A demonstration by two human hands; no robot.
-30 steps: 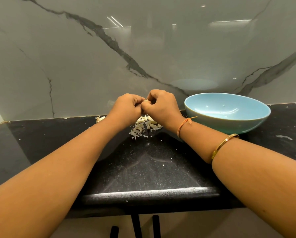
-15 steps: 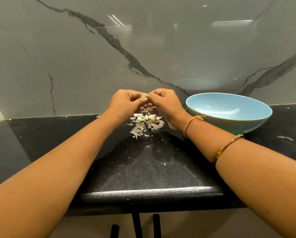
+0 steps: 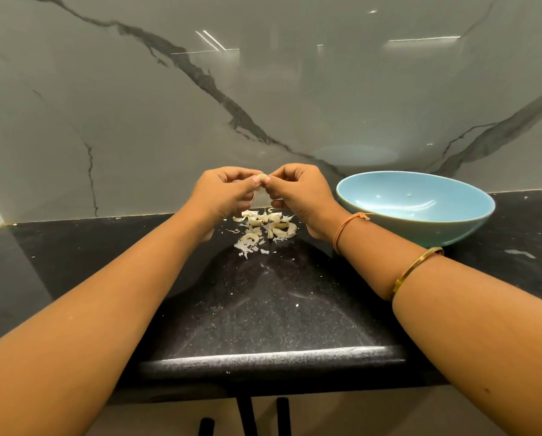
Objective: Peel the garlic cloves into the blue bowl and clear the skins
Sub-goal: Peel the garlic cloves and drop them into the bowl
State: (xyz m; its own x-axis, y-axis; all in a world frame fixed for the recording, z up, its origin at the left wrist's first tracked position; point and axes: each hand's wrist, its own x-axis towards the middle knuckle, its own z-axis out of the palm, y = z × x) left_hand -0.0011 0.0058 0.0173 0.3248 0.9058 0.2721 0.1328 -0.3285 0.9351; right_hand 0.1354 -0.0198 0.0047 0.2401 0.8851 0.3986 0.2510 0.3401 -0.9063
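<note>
Grey marbled wall [image 3: 137,105] is standing behind the black speckled counter [image 3: 263,309] I am looking down on. At the right of the counter the blue bowl [image 3: 452,228] is sitting, just beside the right forearm. Both arms are reaching forward, with the left hand [image 3: 219,193] and right hand [image 3: 301,193] meeting above the counter, fingers curled. Beneath them a pile of skins [image 3: 263,228] is lying. Each grip is pinching the garlic clove [image 3: 262,177] between thumb and fingertips, and a strip of skin is hanging below it.
</note>
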